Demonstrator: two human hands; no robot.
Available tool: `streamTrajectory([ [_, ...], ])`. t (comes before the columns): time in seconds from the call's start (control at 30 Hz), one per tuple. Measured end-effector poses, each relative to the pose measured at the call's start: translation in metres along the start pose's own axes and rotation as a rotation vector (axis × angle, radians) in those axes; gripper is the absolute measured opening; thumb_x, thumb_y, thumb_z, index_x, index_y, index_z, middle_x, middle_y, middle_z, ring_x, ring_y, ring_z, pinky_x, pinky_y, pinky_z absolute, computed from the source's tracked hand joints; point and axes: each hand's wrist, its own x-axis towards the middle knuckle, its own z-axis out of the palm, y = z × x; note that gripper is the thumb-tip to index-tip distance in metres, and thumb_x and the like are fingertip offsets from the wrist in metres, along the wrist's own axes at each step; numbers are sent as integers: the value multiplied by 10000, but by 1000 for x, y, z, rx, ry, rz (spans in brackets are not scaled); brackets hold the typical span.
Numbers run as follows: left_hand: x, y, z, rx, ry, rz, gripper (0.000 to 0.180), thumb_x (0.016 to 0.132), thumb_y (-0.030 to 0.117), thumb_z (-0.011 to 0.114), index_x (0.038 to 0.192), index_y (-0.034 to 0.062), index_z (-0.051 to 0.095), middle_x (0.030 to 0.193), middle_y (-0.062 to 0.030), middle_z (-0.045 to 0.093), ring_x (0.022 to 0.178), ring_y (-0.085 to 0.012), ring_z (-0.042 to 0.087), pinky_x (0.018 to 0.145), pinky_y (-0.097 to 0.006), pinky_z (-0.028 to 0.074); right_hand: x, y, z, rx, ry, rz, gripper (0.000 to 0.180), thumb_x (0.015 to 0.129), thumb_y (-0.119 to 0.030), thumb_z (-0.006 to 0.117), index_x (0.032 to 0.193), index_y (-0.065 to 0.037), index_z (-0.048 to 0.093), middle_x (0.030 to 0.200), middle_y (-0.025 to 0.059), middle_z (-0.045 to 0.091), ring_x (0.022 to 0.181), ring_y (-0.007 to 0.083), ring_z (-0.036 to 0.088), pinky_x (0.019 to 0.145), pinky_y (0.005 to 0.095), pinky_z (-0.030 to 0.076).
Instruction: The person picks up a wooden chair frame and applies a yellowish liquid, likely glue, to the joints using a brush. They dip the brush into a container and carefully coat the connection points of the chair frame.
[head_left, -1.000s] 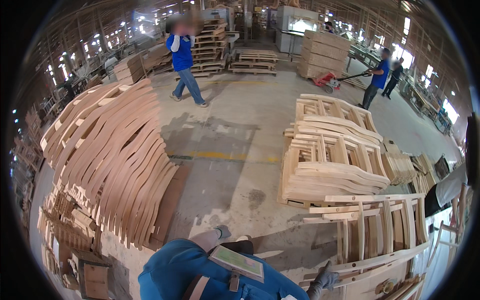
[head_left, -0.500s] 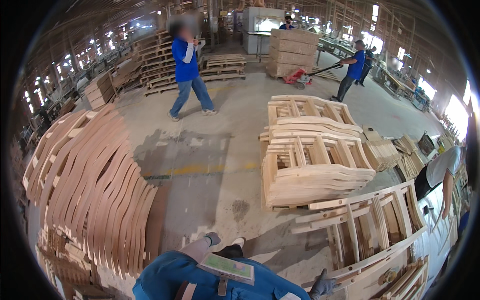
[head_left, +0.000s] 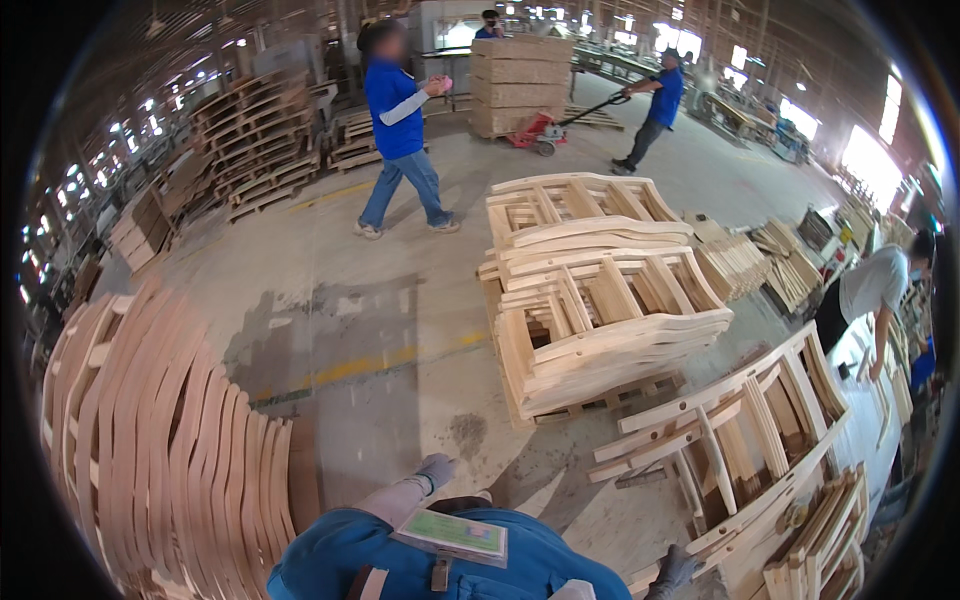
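Note:
My right hand [head_left: 672, 573], in a dark grey glove, is at the lower right, closed around the near rail of a pale wooden slatted frame [head_left: 745, 515]. The thumb shows on top; the rest of the grip is partly hidden. The frame has long side rails joined by crosspieces and lies tilted at the right. My left hand [head_left: 435, 472], in a light grey glove, is out in front of my body over the floor. It appears to hold nothing, with its fingers loosely apart, and it is apart from all the wood.
A stack of curved wooden frames [head_left: 610, 335] rests on a pallet ahead. Many curved reddish slats [head_left: 185, 440] stand at the left. One person [head_left: 400, 120] walks ahead; another [head_left: 655, 105] pulls a red pallet jack [head_left: 540, 133]. A third person [head_left: 870, 285] bends over a table at the right.
My view has turned, and surroundings appear shifted left. My left hand reaches out farther. The walking person has lowered their hands from the head and holds something pink. The person at right bends lower.

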Motion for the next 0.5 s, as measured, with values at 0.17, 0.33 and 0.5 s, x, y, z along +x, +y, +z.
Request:
streamTrajectory([
  [0.17, 48, 68, -27, -719, 110, 329, 287, 893, 270, 468, 862, 38, 633, 557, -121, 566, 495, -244, 540, 486, -347, 425, 33, 22, 13, 50, -88, 177, 725, 648, -425, 608, 1206, 4, 434, 1355, 239, 326, 1258, 365, 328, 960, 552, 270],
  [0.33, 6, 179, -162, -1521, -696, 229, 381, 921, 281, 482, 580, 116, 446, 467, 14, 402, 397, -98, 374, 365, -254, 282, 26, 13, 15, 113, -18, 290, 759, 575, -330, 604, 1238, -15, 413, 1357, 252, 318, 1169, 375, 442, 954, 486, 330],
  [0.5, -34, 226, -274, -574, -407, 1084, 398, 914, 325, 474, 592, 92, 462, 466, -19, 419, 416, -170, 447, 396, -309, 348, 22, 11, 10, 90, -32, 303, 814, 569, -336, 611, 1291, -35, 386, 1362, 230, 332, 1158, 381, 455, 935, 463, 367],
])
